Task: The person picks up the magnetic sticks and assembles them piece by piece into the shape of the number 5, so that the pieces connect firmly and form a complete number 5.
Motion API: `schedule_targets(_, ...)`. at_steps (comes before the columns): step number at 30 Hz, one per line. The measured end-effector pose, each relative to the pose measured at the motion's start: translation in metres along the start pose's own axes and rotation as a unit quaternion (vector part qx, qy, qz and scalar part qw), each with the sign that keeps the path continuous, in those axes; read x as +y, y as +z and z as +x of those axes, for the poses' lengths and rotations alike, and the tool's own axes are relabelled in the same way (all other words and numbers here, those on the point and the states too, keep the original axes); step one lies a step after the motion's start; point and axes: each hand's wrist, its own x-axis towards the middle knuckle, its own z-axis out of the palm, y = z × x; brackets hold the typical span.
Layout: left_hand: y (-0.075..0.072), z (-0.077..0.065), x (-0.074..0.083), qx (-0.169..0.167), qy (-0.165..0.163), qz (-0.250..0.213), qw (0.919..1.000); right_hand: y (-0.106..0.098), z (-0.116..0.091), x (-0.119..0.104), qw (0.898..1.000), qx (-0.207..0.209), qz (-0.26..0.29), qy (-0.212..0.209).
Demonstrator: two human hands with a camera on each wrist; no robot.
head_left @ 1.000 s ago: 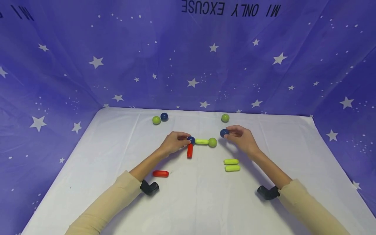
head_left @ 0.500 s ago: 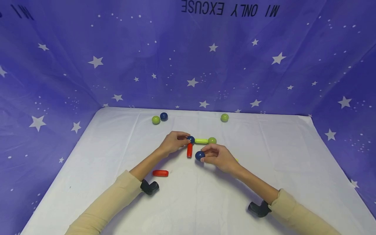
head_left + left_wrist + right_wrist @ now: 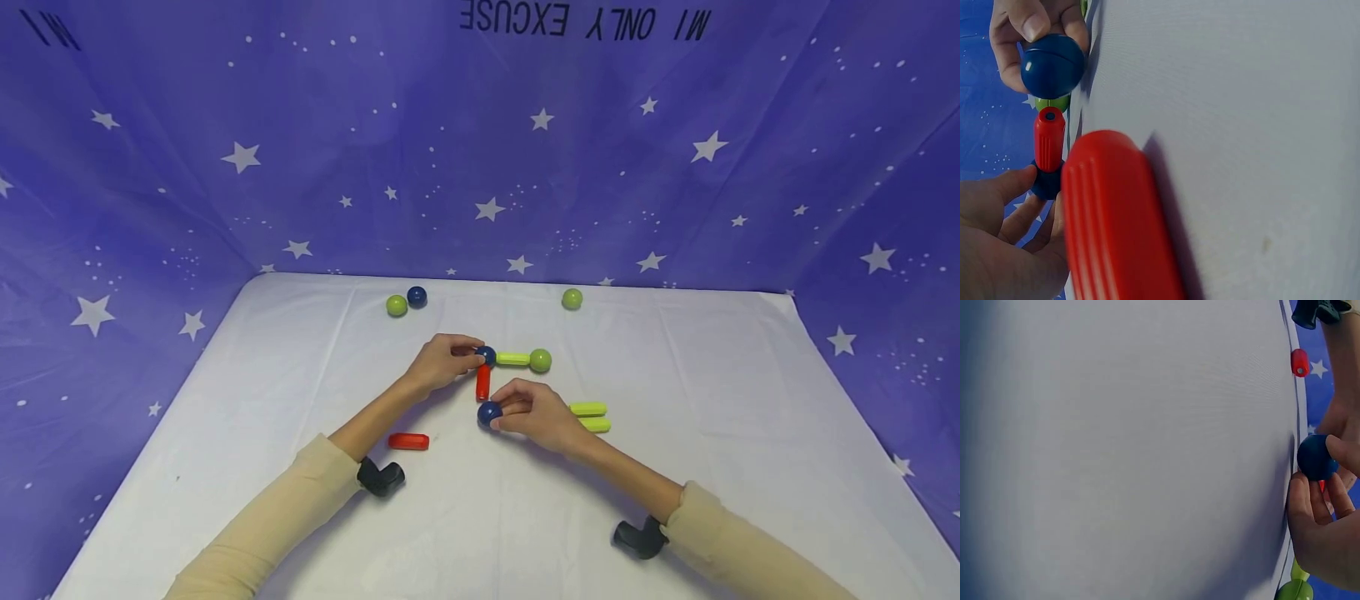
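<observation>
My left hand [image 3: 444,367] pinches a blue ball [image 3: 486,357] between thumb and fingers. A yellow-green rod [image 3: 513,359] runs right from that ball to a green ball [image 3: 540,360]. From the same blue ball a red rod [image 3: 483,383] points toward me, its free end showing a small dark dot in the left wrist view. My right hand [image 3: 536,417] holds a second blue ball [image 3: 489,414] by thumb and fingertips, just in front of the red rod's free end. In the left wrist view a gap shows between this ball [image 3: 1052,65] and the rod [image 3: 1049,140].
A loose red rod [image 3: 408,442] lies left of my right hand. Two yellow-green rods [image 3: 592,410] lie behind the right wrist, partly covered. At the back are a green ball [image 3: 397,305] beside a blue ball [image 3: 417,297], and another green ball [image 3: 572,298] farther right.
My right hand has carried its blue ball left and toward me, from right of the green ball to the red rod's free end. The left hand has stayed on its ball.
</observation>
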Motion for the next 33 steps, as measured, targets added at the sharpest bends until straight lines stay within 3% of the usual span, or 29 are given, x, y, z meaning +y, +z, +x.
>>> schedule_targets(10, 0.0, 0.0, 0.001, 0.004, 0.002, 0.0, 1.0, 0.005, 0.006, 0.001, 0.999, 0.021, -0.028, 0.017)
schedule_targets(25, 0.001, 0.0, -0.001, 0.004, 0.001, -0.005, 1.0, 0.007, 0.009, 0.0, 0.999, 0.028, -0.027, 0.025)
schedule_targets(33, -0.002, -0.013, 0.001, 0.005, -0.012, -0.022, 0.9997, 0.006, 0.01, 0.0, 0.999, 0.024, -0.024, 0.02)
